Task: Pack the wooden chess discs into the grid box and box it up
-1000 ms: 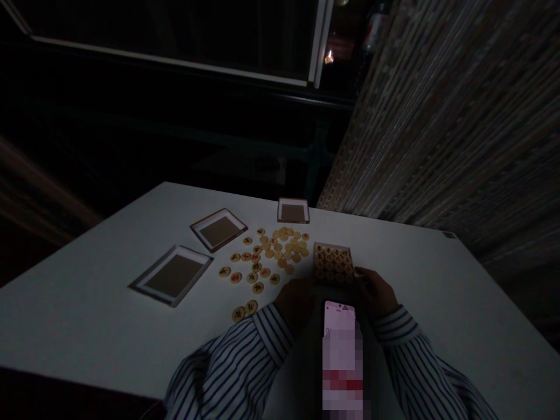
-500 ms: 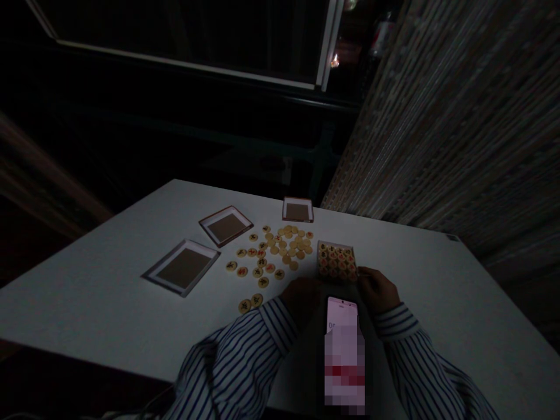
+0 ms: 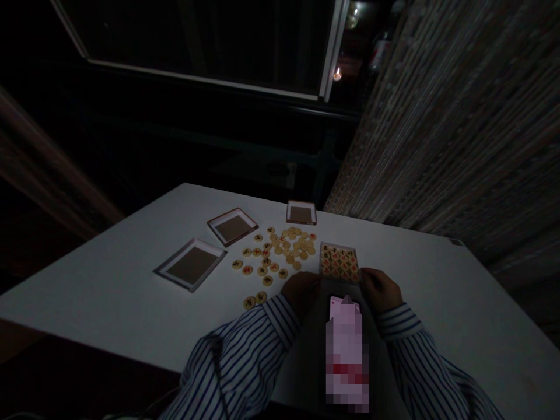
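Observation:
A small shallow box (image 3: 321,256) stands on the white table in front of me, filled with rows of round xiangqi pieces (image 3: 339,262) marked in red and black. My left hand (image 3: 303,290) is closed at the box's near left corner, its fingertips partly hidden in the dark. At the near right corner, the curled fingers of my right hand (image 3: 381,289) pinch the box's edge. Loose xiangqi pieces (image 3: 266,262) are spread left of the box, some face up and others showing plain backs (image 3: 303,255).
Three shallow box parts lie beyond the loose pieces: one at left (image 3: 166,267), one behind it (image 3: 219,224), one at the back (image 3: 301,221). A lit phone (image 3: 347,350), partly pixelated, lies between my forearms. A string curtain (image 3: 420,128) hangs at right of the table (image 3: 109,274).
The view has shifted slightly, so the scene sits a little lower and farther right. The box's pieces appear more evenly lit and flatter. Both hands stay at its near corners.

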A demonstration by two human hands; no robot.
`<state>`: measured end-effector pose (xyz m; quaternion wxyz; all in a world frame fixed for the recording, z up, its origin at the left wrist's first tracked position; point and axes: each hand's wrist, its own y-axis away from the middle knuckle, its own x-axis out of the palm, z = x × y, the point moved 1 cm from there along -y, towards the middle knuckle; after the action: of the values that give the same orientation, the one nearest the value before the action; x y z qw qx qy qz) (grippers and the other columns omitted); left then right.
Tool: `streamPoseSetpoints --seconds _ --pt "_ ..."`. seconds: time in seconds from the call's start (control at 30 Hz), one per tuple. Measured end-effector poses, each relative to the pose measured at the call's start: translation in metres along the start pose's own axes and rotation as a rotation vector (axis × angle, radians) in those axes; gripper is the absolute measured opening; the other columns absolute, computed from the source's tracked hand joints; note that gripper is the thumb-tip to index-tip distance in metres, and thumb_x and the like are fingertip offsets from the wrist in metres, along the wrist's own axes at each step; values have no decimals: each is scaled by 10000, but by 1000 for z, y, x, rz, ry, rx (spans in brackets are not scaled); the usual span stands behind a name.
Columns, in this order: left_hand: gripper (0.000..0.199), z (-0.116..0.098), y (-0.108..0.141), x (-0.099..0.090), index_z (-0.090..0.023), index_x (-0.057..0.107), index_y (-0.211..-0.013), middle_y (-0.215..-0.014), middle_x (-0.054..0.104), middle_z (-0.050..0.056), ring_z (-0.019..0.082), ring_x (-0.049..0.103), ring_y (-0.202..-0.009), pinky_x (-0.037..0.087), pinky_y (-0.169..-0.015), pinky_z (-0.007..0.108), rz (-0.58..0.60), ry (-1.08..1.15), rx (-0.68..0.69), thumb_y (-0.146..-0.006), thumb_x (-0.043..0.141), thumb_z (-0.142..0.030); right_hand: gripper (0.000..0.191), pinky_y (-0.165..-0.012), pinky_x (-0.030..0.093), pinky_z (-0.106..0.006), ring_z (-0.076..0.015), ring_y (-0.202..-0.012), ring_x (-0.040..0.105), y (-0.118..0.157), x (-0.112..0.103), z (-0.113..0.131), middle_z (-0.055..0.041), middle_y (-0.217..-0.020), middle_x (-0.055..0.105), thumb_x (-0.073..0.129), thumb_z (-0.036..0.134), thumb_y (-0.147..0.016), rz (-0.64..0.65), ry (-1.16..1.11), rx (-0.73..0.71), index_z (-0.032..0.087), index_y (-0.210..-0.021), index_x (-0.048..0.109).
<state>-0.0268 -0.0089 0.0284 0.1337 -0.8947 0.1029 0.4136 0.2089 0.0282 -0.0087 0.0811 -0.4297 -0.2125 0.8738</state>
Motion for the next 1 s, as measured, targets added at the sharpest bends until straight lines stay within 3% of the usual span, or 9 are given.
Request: streamPoseSetpoints --seconds 0.23,0.67,0.83,1.0 --pt "278 6 -2 9 -188 633 -1012 -967 677 61 185 609 -900 473 -813 326 -44 -86 36 -813 439 -205 292 -640 516 -305 -178 -726 622 -2 3 0 -84 -836 668 449 355 -782 15 0 -81 162 -881 644" --pt "212 7 7 10 -174 650 -907 -889 687 54 162 614 -831 476 -787 303 -198 -21 152 -792 475 -203 276 -673 508 -319 -180 -739 620 -4 4 7 -81 -828 664 448 338 -769 -40 -10 -135 162 -855 643" --pt "209 6 12 -10 -177 653 -887 -877 685 54 169 616 -841 477 -797 308 -209 -11 105 -795 470 -219 279 -682 500 -329 -185 -746 616 -2 1 17 -75 -835 664 432 344 -782 -50 -39 -106 174 -856 639" --pt "230 20 7 -54 -180 652 -909 -911 683 46 161 615 -865 471 -819 285 -274 55 55 -797 473 -272 260 -728 496 -327 -189 -802 617 -9 -6 25 -68 -873 671 473 340 -768 8 -24 -128 180 -883 642"
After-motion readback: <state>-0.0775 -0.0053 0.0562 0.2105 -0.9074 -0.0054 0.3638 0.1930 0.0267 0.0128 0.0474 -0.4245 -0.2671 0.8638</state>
